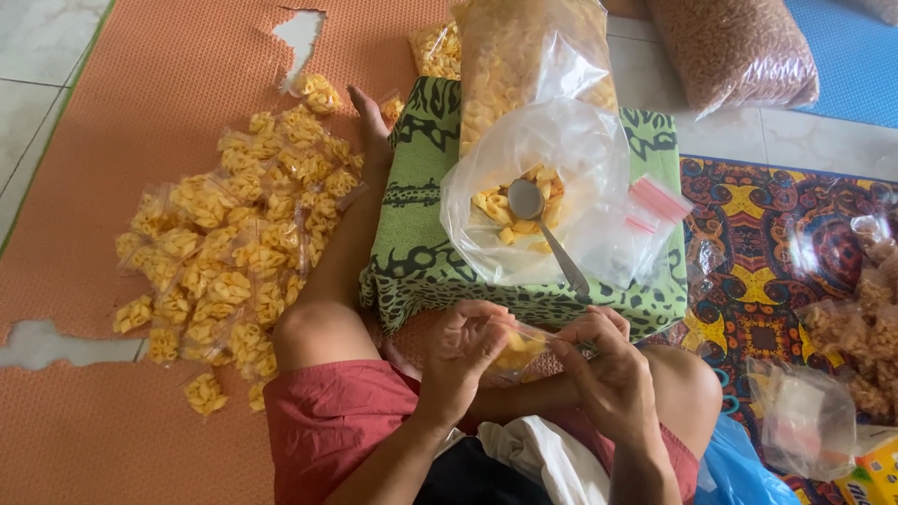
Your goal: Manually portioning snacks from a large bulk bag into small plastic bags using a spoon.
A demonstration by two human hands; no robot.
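Observation:
Both hands hold one small clear bag of yellow snack pieces (520,351) over my lap. My left hand (460,353) grips its left side and my right hand (608,369) pinches its right end. Just beyond, on a green patterned cushion (421,252), lies an open clear plastic bag (524,206) with yellow snack pieces and a metal spoon (543,224) in it. A stack of empty small zip bags with red strips (645,220) rests on the cushion's right side.
A heap of several filled small snack bags (234,243) lies on the orange mat (112,421) at left. A big bag of yellow snacks (533,56) stands behind the cushion, a big brown-snack bag (734,51) at top right. More small bags (861,327) lie on the patterned rug.

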